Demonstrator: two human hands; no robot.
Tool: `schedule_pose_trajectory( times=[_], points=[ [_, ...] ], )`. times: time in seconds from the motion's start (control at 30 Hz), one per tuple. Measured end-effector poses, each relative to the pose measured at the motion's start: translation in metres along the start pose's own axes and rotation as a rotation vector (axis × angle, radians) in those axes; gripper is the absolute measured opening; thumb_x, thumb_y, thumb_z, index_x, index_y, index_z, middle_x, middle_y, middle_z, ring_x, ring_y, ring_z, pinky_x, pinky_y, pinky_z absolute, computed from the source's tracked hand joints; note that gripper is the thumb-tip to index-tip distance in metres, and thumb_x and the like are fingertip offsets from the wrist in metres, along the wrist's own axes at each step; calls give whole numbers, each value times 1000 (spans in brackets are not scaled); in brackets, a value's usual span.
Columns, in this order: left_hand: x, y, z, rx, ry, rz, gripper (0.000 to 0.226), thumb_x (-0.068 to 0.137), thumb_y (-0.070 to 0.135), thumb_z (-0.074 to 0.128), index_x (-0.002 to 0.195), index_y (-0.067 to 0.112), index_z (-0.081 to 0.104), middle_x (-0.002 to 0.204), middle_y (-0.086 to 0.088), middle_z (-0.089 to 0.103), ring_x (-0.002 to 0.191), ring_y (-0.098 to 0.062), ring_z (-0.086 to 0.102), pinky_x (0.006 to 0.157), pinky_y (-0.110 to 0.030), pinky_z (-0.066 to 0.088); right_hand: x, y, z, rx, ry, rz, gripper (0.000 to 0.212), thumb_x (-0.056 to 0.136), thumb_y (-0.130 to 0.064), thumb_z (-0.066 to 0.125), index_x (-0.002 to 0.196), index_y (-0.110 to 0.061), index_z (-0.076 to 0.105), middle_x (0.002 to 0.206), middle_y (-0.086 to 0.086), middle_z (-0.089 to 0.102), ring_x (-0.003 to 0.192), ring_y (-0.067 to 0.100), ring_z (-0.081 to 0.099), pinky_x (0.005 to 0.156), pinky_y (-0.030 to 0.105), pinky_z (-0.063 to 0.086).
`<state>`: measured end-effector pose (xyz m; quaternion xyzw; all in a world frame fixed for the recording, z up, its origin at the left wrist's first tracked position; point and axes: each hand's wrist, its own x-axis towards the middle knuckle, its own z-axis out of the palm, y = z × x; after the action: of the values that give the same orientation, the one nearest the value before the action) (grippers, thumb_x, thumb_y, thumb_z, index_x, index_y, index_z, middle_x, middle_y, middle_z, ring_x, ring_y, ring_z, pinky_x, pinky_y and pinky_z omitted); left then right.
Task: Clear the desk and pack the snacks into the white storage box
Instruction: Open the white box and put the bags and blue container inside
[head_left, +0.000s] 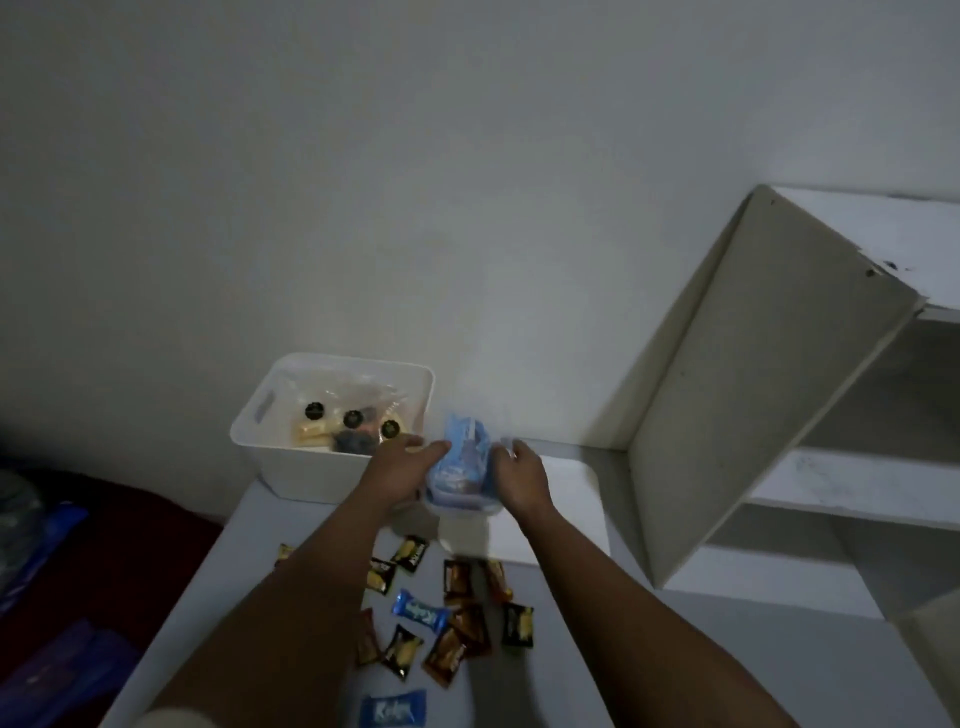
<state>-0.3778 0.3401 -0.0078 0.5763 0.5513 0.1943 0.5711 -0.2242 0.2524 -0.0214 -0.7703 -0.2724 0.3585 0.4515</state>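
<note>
A white storage box (260, 415) stands at the desk's far left corner and holds clear bags of pastries with round black labels. Just right of it, my left hand (400, 467) and my right hand (522, 475) grip a light blue snack packet (462, 460) from both sides, raised a little above the desk. The packet is blurred. Several small snack sachets in black, yellow and brown (460, 631) lie scattered on the white desk (571, 649) between my forearms. Two blue candy wrappers (418, 613) lie among them, one at the near edge (393, 709).
A white shelf unit (779, 405) with open compartments stands on the right, against the wall. To the left, below desk level, a dark red surface (119, 551) bears blue plastic bags (47, 545).
</note>
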Motion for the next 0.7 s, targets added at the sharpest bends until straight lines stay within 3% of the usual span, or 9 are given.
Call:
schedule_pose_trajectory(
  times=[0.1,0.17,0.2,0.3,0.43,0.5,0.6,0.7],
  points=[
    [36,21,-60,11,5,25,44,86,46,73,114,12,67,105,-11,72,89,-27,70,68,-33,59,29,-50,43,24,-80,-39,60,87,-49,54,135,-13,56,135,12,62,116,32,63,96,51,56],
    [61,30,-93,27,9,39,34,88,41,72,105,11,71,93,-11,74,73,-25,70,59,-31,58,44,-79,68,39,-136,-65,56,92,-40,64,140,-15,48,132,6,60,113,28,62,89,45,58],
    [75,32,-108,27,9,39,31,89,37,72,104,10,73,90,-11,74,69,-24,69,56,-29,56,56,-87,82,22,-154,-92,64,90,-38,70,143,-15,43,132,5,57,114,26,61,91,42,56],
    [117,28,-137,30,-44,-42,32,88,35,72,108,11,73,99,-15,75,83,-31,72,65,-33,58,81,-103,118,-59,-179,-74,105,74,-43,83,155,-19,22,149,5,45,132,29,51,101,41,52],
    [160,12,-152,60,-192,-206,33,87,31,70,107,4,71,90,-20,75,70,-29,69,55,-31,54,104,-108,152,-209,-198,40,115,74,-32,87,156,-26,6,150,11,40,133,36,48,94,46,54],
    [175,3,-152,74,-269,-273,32,87,29,70,106,4,70,94,-22,76,76,-32,71,62,-37,59,114,-105,165,-262,-211,102,124,72,-32,88,156,-30,-3,152,13,36,134,37,46,97,50,54],
    [196,-13,-151,41,-354,-346,35,84,27,75,109,3,69,105,-25,74,96,-39,73,85,-52,61,124,-103,177,-294,-228,188,128,76,-26,87,158,-19,-11,158,15,32,141,36,40,111,51,44],
    [213,-29,-154,46,-406,-405,39,82,26,76,113,4,68,112,-26,72,106,-42,70,88,-56,59,129,-97,189,-294,-270,249,130,81,-19,83,156,-13,-23,161,17,26,147,35,32,117,47,36]
  ],
)
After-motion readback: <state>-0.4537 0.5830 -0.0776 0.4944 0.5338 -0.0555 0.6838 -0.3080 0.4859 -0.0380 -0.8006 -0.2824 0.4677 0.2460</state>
